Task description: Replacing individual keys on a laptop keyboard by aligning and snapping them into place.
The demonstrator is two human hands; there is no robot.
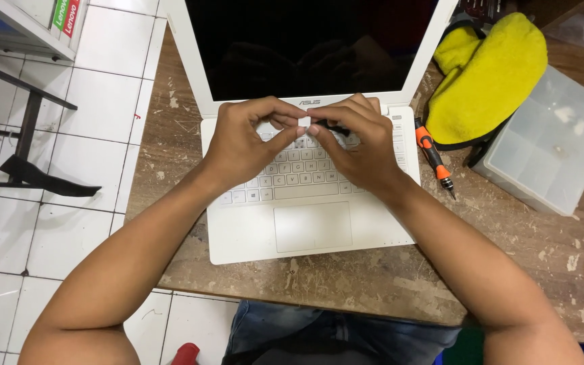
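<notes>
A small white keycap point(303, 122) sits pinched between the fingertips of the left hand point(241, 145) and right hand point(359, 145), just above the white laptop point(305, 230) keyboard — the right hand also holds a thin black tool point(336, 126). Right of the laptop lie an orange screwdriver point(432, 155), a yellow cloth point(488, 74) and a clear plastic box point(552, 142).

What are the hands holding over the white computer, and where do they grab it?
Both hands, left hand and right hand, pinch a small white keycap by its side edges. The right hand also grips a black tool.

Repair workshop, scarred wooden bench point(386, 284), screwdriver point(434, 157), parts box point(552, 145)
</notes>
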